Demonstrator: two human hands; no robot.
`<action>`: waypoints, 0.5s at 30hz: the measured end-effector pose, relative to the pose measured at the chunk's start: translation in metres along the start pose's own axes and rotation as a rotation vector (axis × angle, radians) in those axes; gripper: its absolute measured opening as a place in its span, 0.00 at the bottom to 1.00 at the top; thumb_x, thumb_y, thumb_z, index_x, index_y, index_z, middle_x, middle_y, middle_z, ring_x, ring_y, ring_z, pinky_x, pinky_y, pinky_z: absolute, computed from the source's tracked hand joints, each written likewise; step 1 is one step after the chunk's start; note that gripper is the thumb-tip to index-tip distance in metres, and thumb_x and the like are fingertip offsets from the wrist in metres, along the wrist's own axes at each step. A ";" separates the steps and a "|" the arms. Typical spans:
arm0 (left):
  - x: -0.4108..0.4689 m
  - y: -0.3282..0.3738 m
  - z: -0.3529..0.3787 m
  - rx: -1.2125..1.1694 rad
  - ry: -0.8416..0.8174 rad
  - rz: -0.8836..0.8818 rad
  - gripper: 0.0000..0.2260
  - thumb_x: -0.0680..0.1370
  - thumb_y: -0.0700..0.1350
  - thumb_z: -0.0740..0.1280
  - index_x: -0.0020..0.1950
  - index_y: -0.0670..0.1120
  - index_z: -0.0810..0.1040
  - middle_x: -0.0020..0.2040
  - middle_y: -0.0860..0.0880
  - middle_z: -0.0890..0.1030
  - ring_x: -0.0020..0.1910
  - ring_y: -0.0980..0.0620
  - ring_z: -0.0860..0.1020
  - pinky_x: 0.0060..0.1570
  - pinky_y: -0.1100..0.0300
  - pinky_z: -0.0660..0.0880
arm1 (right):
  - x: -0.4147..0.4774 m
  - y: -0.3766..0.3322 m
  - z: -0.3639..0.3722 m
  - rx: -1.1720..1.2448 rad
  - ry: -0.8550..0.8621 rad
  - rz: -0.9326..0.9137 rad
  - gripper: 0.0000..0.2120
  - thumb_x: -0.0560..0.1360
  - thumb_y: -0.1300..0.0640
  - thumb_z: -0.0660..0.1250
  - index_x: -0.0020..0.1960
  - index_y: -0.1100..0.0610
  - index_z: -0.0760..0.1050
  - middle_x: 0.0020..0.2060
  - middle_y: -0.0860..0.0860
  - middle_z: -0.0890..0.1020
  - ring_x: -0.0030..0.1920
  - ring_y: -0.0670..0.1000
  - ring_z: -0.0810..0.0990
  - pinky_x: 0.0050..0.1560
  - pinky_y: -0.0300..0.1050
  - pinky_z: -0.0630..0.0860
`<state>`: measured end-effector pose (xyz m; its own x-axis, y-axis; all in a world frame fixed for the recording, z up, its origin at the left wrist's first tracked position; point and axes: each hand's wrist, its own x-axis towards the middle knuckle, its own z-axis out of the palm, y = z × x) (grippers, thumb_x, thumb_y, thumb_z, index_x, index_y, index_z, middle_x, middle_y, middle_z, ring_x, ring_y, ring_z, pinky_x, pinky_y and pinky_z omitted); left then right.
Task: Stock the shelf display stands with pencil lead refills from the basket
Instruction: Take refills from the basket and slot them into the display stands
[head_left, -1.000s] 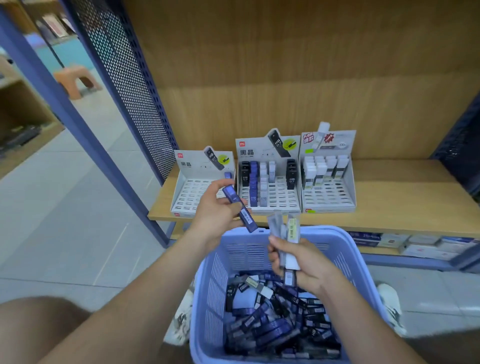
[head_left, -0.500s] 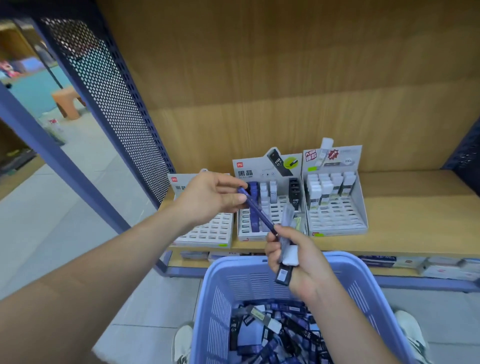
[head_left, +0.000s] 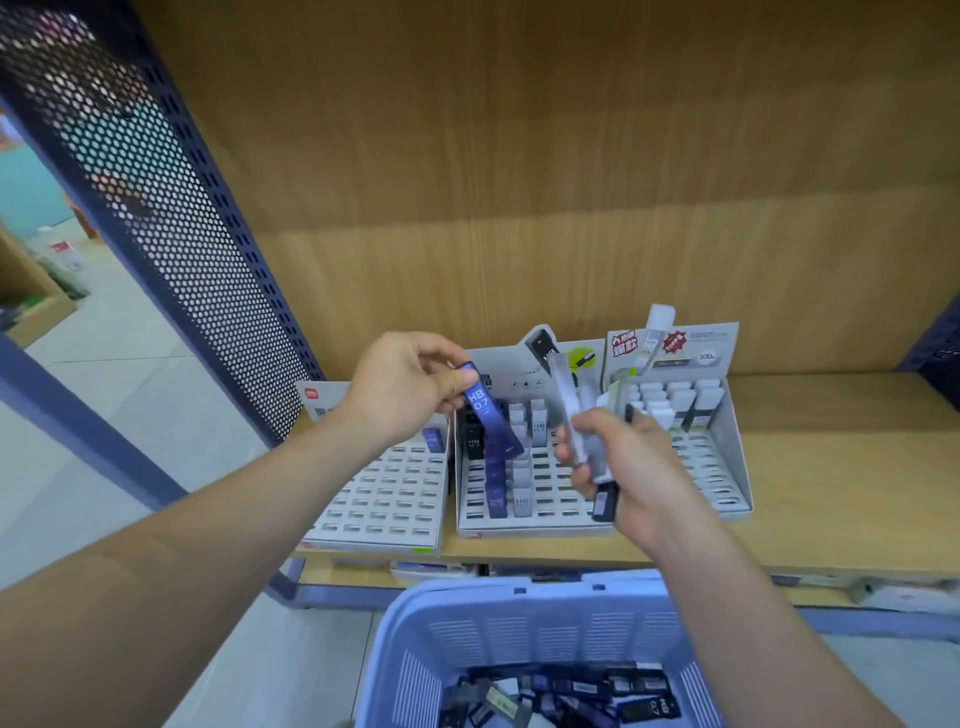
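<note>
Pinched between thumb and curled fingers of the left hand (head_left: 400, 389), just up-left of the middle display stand (head_left: 519, 527): a blue refill case (head_left: 488, 421) printed "HB 07", slanting down over the stand's back rows. Gripped in the curled right hand (head_left: 634, 467), over that stand's right edge: a bundle of pale translucent refills (head_left: 574, 410), black cap lowermost. Slotted upright inside the stand: blue, black and white cases (head_left: 496, 488), some marked "HB 07". Right of the stand, on the right display stand (head_left: 737, 467), a header card (head_left: 711, 340) reading "100". Below the stand, a lilac basket (head_left: 519, 592) of dark refills (head_left: 571, 686), one labelled "HB 07".
</note>
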<state>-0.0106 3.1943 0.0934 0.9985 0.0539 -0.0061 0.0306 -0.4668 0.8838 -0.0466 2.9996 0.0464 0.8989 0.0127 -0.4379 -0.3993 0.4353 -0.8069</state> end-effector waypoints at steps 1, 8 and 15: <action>0.005 -0.001 0.005 0.009 0.013 0.008 0.03 0.74 0.38 0.71 0.43 0.44 0.80 0.32 0.46 0.81 0.26 0.58 0.78 0.26 0.69 0.72 | 0.005 -0.004 -0.004 0.026 0.015 -0.032 0.04 0.78 0.65 0.64 0.52 0.60 0.72 0.38 0.58 0.80 0.29 0.50 0.77 0.20 0.35 0.68; 0.038 -0.016 0.052 0.185 0.030 0.138 0.02 0.74 0.41 0.71 0.44 0.48 0.83 0.39 0.52 0.84 0.38 0.57 0.81 0.46 0.66 0.76 | 0.018 0.021 -0.049 0.180 0.203 -0.081 0.06 0.76 0.67 0.67 0.51 0.59 0.75 0.39 0.56 0.81 0.35 0.49 0.78 0.22 0.36 0.70; 0.055 -0.025 0.092 0.326 0.017 0.232 0.06 0.73 0.42 0.72 0.50 0.45 0.84 0.46 0.51 0.84 0.42 0.58 0.79 0.44 0.75 0.70 | 0.019 0.041 -0.061 0.207 0.187 -0.063 0.04 0.74 0.66 0.70 0.48 0.59 0.77 0.39 0.55 0.82 0.35 0.49 0.79 0.24 0.37 0.71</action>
<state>0.0478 3.1282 0.0276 0.9798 -0.0726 0.1862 -0.1803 -0.7234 0.6664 -0.0567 2.9627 -0.0200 0.8643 -0.1782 -0.4704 -0.2808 0.6050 -0.7451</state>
